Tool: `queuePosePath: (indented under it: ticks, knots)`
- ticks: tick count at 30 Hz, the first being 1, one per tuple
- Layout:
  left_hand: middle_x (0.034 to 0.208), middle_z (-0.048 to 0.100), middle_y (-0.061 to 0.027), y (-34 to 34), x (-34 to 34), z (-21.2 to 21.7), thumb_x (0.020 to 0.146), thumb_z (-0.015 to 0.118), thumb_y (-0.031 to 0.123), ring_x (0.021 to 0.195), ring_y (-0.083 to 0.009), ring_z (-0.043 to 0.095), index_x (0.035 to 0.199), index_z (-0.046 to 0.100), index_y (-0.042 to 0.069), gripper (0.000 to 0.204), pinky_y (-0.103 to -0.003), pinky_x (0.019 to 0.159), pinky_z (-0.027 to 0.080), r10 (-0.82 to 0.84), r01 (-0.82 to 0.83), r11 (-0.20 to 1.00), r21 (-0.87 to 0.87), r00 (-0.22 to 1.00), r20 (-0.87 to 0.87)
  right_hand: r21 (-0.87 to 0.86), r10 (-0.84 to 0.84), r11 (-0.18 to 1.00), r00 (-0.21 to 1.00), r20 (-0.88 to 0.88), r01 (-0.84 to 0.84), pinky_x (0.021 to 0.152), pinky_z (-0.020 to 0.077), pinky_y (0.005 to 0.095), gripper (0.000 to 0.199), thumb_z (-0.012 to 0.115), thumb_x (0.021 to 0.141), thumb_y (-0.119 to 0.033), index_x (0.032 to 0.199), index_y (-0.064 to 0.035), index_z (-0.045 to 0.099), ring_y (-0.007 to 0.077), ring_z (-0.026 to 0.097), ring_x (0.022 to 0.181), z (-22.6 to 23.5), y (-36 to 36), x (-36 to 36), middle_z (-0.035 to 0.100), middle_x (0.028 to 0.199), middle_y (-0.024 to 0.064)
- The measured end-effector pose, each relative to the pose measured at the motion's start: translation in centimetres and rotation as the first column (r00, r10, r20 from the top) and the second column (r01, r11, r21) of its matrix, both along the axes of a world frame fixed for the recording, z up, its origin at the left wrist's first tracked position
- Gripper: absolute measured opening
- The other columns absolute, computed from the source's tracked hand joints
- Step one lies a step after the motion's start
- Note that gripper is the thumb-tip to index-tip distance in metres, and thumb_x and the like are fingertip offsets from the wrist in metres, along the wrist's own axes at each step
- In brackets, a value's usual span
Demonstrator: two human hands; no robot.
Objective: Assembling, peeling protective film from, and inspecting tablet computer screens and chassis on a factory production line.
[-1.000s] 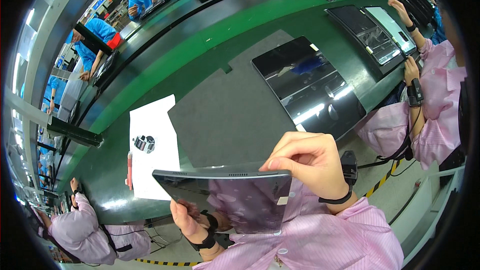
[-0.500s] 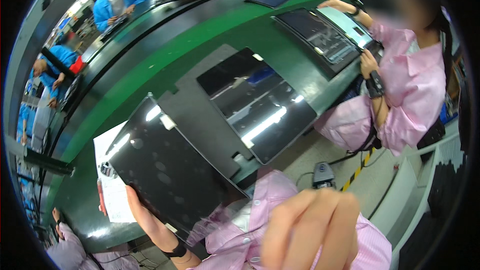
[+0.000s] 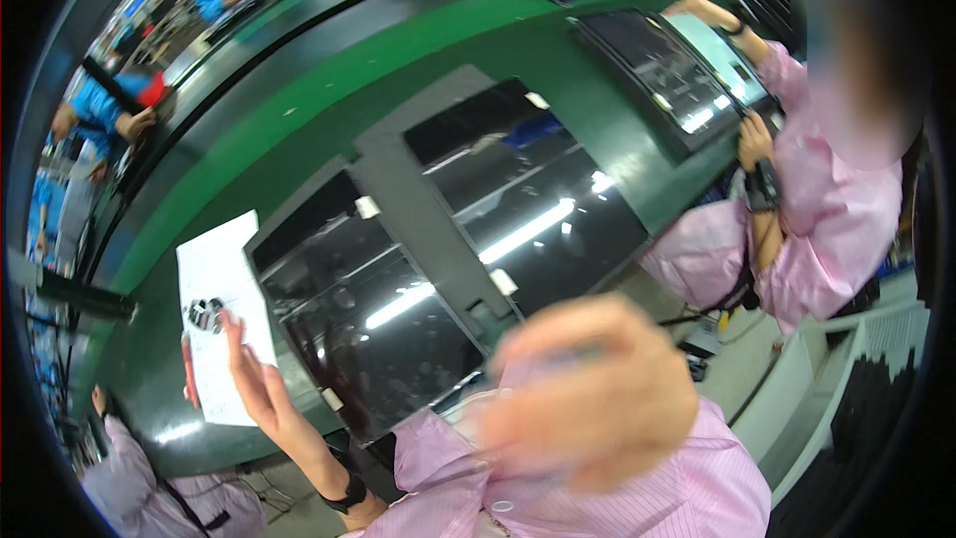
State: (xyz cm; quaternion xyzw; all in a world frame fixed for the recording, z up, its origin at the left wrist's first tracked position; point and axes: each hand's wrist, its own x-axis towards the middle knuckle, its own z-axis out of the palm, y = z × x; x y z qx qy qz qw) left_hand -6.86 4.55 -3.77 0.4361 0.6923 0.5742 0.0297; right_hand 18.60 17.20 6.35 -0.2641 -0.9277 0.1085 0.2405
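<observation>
Head view: from where I sit, the green worktop (image 3: 607,110) takes up the most room, with a grey mat (image 3: 428,229) on it. I see two dark, glossy tablets face up across the mat, the left tablet (image 3: 368,279) and the right tablet (image 3: 528,194), a strip of mat between them. A white sheet (image 3: 227,374) lies to their left. The right hand (image 3: 597,394) is blurred near the lens; I cannot tell its grip. The left hand (image 3: 271,394), fingers parted and holding nothing, is over the sheet beside the left tablet. A red pen (image 3: 189,369) lies along the sheet's left edge
</observation>
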Motion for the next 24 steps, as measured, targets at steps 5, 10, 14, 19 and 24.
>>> queuePosePath:
  ticks: [5, 10, 14, 19, 24]
  knots:
    - [0.146, 0.019, -0.0257, -2.7, 1.6, -0.4, 0.080, 0.062, 0.021, 0.135, -0.0368, 0.022, 0.138, 0.030, -0.001, 0.069, -0.042, 0.110, 0.017, -0.149, 0.106, 0.923, -0.370, 0.985, -0.091, 0.007, -0.602, 0.798, 0.797, 0.048, 0.603, 0.105, 0.0230, 0.0471, 0.061, 0.065, 0.077, -0.032, 0.128, -0.0029, 0.048, 0.0384, 0.025, 0.131, -10.0, 1.5, 3.9, 0.039, 0.137, 0.0169]
    - [0.148, 0.008, -0.0259, -1.5, 2.5, -2.6, 0.074, 0.073, 0.023, 0.132, -0.0402, 0.028, 0.142, 0.022, 0.003, 0.088, -0.042, 0.104, 0.031, -0.121, 0.120, 0.921, -0.371, 0.992, 0.020, -0.061, -0.559, 0.820, 0.772, -0.303, 0.570, 0.098, 0.0318, 0.0435, 0.059, 0.035, 0.091, -0.050, 0.124, -0.0038, 0.053, 0.0366, 0.045, 0.117, -14.5, 3.9, 4.6, 0.049, 0.129, 0.0187]
    - [0.148, 0.007, -0.0261, -1.6, 1.6, -2.8, 0.073, 0.075, 0.022, 0.131, -0.0405, 0.029, 0.142, 0.022, 0.005, 0.089, -0.042, 0.103, 0.033, -0.131, 0.113, 0.912, -0.395, 0.991, -0.020, 0.003, -0.546, 0.825, 0.797, -0.258, 0.565, 0.098, 0.0318, 0.0429, 0.056, 0.036, 0.091, -0.048, 0.124, -0.0053, 0.053, 0.0359, 0.046, 0.116, -14.6, 4.8, 2.9, 0.049, 0.129, 0.0180]
    - [0.149, 0.007, -0.0247, -1.3, 1.6, -3.0, 0.067, 0.079, 0.014, 0.134, -0.0370, 0.025, 0.141, 0.025, 0.008, 0.092, -0.043, 0.105, 0.029, -0.127, 0.150, 0.929, -0.339, 0.988, 0.090, 0.070, -0.527, 0.834, 0.828, -0.192, 0.548, 0.099, 0.0315, 0.0423, 0.057, 0.041, 0.088, -0.050, 0.126, -0.0083, 0.052, 0.0354, 0.045, 0.117, -14.0, 5.7, 1.6, 0.049, 0.127, 0.0174]
    - [0.147, 0.010, -0.0285, -1.0, 1.3, -2.8, 0.070, 0.079, 0.020, 0.133, -0.0390, 0.027, 0.139, 0.027, 0.004, 0.088, -0.042, 0.104, 0.030, -0.156, 0.170, 0.927, -0.333, 0.985, 0.068, 0.072, -0.514, 0.842, 0.835, -0.198, 0.535, 0.097, 0.0344, 0.0407, 0.051, 0.054, 0.085, -0.042, 0.122, -0.0072, 0.055, 0.0336, 0.049, 0.113, -12.8, 6.3, 2.1, 0.053, 0.122, 0.0174]
